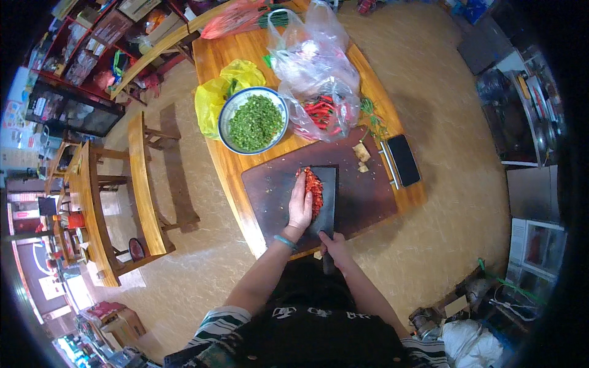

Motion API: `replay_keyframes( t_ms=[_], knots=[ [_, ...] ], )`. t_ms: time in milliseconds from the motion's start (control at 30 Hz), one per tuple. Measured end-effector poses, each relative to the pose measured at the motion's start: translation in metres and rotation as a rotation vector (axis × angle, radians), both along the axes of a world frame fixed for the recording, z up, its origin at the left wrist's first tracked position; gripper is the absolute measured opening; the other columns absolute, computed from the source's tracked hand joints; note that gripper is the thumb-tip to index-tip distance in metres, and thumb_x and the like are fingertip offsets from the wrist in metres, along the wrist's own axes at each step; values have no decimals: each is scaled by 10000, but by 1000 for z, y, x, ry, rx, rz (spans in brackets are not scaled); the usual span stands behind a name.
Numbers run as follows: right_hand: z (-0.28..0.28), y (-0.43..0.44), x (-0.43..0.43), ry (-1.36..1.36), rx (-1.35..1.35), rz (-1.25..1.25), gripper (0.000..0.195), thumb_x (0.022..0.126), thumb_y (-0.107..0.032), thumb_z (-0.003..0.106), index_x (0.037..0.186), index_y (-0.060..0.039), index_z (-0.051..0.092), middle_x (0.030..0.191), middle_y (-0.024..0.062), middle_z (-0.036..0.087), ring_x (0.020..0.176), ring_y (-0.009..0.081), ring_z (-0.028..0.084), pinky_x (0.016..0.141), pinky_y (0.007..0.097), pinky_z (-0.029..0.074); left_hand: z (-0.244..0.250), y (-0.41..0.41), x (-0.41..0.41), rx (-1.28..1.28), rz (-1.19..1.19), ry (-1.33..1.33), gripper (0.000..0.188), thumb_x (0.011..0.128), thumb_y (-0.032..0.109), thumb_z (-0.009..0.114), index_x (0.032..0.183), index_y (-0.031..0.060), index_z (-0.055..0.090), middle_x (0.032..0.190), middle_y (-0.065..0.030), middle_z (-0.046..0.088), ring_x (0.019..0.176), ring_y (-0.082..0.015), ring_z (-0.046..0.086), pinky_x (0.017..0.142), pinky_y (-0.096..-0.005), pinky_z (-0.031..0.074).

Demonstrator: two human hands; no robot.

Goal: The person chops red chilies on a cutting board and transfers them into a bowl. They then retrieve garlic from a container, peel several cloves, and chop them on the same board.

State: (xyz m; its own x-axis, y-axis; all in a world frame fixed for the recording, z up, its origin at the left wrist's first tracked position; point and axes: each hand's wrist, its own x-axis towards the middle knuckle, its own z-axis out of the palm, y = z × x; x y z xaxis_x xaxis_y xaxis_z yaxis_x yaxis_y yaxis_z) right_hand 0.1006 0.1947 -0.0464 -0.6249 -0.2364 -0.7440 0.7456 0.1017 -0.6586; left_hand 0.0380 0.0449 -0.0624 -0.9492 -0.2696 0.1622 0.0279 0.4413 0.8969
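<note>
My right hand (333, 246) grips the handle of a cleaver (329, 198), whose broad dark blade lies flat over the cutting board (368, 198). A heap of chopped red chili (314, 191) rests on the blade. Against its left side lies my left hand (301, 204), fingers together and stretched forward, with a bangle on the wrist. Beyond the board, a blue-rimmed bowl (221, 120) holds chopped green vegetable (256, 122). Whole red chilies (320, 112) fill an open clear plastic bag (343, 131) right of the bowl. Pieces of ginger (361, 152) sit at the board's upper right.
A yellow plastic bag (209, 103) touches the bowl. More clear bags (317, 64) and a red bag (232, 20) cover the far part of the wooden table (230, 184). A smartphone (404, 160) lies at its right edge beside the board's metal handle (389, 163). A wooden bench (145, 184) stands left.
</note>
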Motion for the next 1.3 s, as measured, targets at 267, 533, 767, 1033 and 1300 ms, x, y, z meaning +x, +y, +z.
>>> replay_keyframes(
  t_ms=[267, 533, 767, 1033, 1300],
  knots=[
    [44, -37, -23, 17, -22, 81, 237, 853, -195, 546, 666, -56, 497, 514, 23, 470, 426, 127, 461, 429, 264, 386, 53, -37, -11, 214, 85, 25, 501, 912, 276, 308, 1304, -35, 292, 1326, -210, 342, 1253, -317, 305, 1034, -360, 221],
    [105, -132, -128, 251, -150, 125, 152, 839, -71, 451, 694, -39, 486, 550, 30, 475, 444, 129, 482, 419, 269, 405, 117, -133, -104, 708, 102, -87, 604, 928, 415, 285, 1361, 7, 184, 1415, -127, 211, 1300, -209, 205, 1063, -307, 135],
    [115, -151, -167, 256, 10, 127, 117, 803, -59, 438, 700, -26, 482, 564, 47, 491, 457, 145, 504, 428, 288, 428, 83, -157, -92, -217, -190, 15, 576, 905, 414, 224, 1385, 101, 168, 1450, -89, 123, 1343, -287, 26, 1038, -488, -26],
    [142, -129, -178, 88, -150, 113, 40, 781, -40, 450, 755, -50, 479, 582, 23, 473, 461, 131, 489, 427, 274, 424, 68, -156, -88, -481, -346, -27, 596, 890, 439, 234, 1379, 101, 190, 1448, -62, 140, 1338, -300, 58, 1030, -525, -28],
    [145, -115, -181, 117, -122, 155, 42, 791, -38, 448, 766, -50, 478, 578, 26, 471, 467, 131, 488, 430, 269, 420, 102, -133, -109, -567, -447, 82, 594, 859, 376, 350, 1370, 102, 221, 1438, -57, 179, 1336, -297, 88, 1026, -544, -16]
  ],
)
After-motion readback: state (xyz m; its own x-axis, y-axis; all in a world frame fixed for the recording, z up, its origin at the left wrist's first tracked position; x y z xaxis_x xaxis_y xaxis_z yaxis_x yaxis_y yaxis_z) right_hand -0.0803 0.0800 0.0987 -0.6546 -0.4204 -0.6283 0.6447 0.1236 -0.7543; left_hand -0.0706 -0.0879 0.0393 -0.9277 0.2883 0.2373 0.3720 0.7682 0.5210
